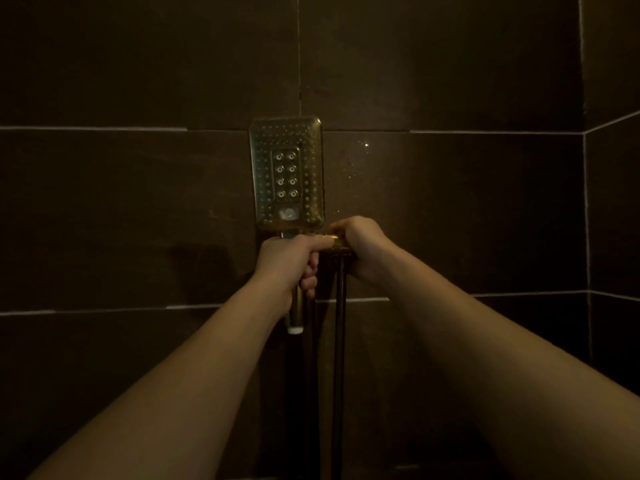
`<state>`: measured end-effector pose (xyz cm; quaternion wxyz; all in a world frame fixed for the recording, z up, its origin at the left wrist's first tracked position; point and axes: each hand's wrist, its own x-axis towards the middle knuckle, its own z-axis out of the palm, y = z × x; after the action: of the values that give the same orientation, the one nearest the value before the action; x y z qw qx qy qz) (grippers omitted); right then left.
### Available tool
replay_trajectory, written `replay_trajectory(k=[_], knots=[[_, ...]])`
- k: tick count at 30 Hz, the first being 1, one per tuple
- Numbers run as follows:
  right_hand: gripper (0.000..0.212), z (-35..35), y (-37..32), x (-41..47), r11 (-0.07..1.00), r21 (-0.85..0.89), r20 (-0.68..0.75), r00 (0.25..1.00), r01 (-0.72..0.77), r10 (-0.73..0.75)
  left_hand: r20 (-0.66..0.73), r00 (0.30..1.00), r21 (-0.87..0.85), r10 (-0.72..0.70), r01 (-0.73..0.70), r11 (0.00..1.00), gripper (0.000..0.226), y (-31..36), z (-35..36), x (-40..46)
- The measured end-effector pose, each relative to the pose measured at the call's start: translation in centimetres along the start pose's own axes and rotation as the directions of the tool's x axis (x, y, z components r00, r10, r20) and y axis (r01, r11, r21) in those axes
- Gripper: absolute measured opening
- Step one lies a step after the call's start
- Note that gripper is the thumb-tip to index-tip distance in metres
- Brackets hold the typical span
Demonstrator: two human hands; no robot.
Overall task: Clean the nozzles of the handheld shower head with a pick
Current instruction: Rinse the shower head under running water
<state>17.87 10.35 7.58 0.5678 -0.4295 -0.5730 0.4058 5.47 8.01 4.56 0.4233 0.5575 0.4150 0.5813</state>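
Note:
The handheld shower head [286, 173] stands upright against the dark tiled wall, its rectangular nozzle face turned toward me, with small nozzles round a centre panel of larger ones. My left hand [289, 263] grips its handle just below the face; the handle's white-tipped lower end [295, 327] sticks out under my wrist. My right hand [360, 245] is curled round the brass wall holder [336, 242] beside the handle. No pick shows in either hand.
Dark hoses [341, 341] hang straight down from the holder between my forearms. Large dark wall tiles with pale grout lines fill the view, and a wall corner [585, 202] runs down the right side. The light is dim.

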Motion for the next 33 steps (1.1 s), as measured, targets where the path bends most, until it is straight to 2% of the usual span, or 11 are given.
replay_trajectory(k=[1, 3, 5, 9, 12, 16, 18, 21, 25, 29, 33], knots=[[0.025, 0.2, -0.1, -0.2, 0.994, 0.080, 0.005, 0.998, -0.068, 0.068, -0.004, 1.000, 0.005, -0.003, 0.003, 1.000, 0.039, 0.1, 0.0, -0.1], [0.023, 0.6, -0.5, -0.7, 0.993, 0.090, -0.042, 0.996, -0.074, 0.078, -0.015, 1.000, 0.010, -0.017, 0.017, 1.000, 0.040, 0.5, -0.1, -0.5], [0.028, 0.4, -0.7, -2.5, 0.998, -0.050, -0.085, 0.996, -0.035, 0.031, 0.001, 0.999, 0.016, -0.044, 0.044, 0.999, 0.040, 0.8, -0.4, -1.1], [0.059, -4.3, 0.5, -7.6, 0.923, -0.382, -0.184, 0.983, -0.057, -0.016, 0.149, 0.980, 0.113, -0.133, 0.117, 0.987, 0.028, -0.7, -0.2, -5.1], [0.029, -10.0, 4.3, -13.9, 0.860, -0.508, -0.188, 0.981, -0.054, -0.050, 0.236, 0.951, 0.193, -0.197, 0.153, 0.969, 0.021, -4.6, 2.2, -10.2], [0.006, -17.3, 11.3, -26.2, 0.819, -0.506, -0.297, 0.946, -0.269, 0.127, 0.306, 0.919, 0.215, -0.250, 0.190, 0.958, 0.033, -12.0, 7.3, -17.8], [0.003, -20.3, 15.1, -31.8, 0.747, -0.525, -0.401, 0.893, -0.407, 0.205, 0.382, 0.856, 0.250, -0.347, 0.266, 0.931, 0.041, -15.9, 10.0, -21.4], [0.004, -24.4, 20.0, -40.1, 0.627, -0.509, -0.552, 0.782, -0.590, 0.289, 0.517, 0.709, 0.385, -0.480, 0.308, 0.870, 0.053, -21.6, 14.5, -27.1], [0.009, -28.2, 22.4, -50.6, 0.486, -0.446, -0.672, 0.640, -0.752, 0.373, 0.645, 0.536, 0.535, -0.545, 0.193, 0.823, 0.025, -26.8, 19.4, -34.9], [0.010, -30.9, 23.1, -60.1, 0.331, -0.528, -0.750, 0.612, -0.782, 0.251, 0.720, 0.412, 0.594, -0.558, 0.050, 0.803, 0.016, -29.5, 22.7, -40.5], [0.017, -33.0, 22.7, -67.7, 0.208, -0.509, -0.828, 0.541, -0.835, 0.147, 0.786, 0.343, 0.571, -0.514, -0.088, 0.816, 0.012, -30.0, 25.6, -44.0]])
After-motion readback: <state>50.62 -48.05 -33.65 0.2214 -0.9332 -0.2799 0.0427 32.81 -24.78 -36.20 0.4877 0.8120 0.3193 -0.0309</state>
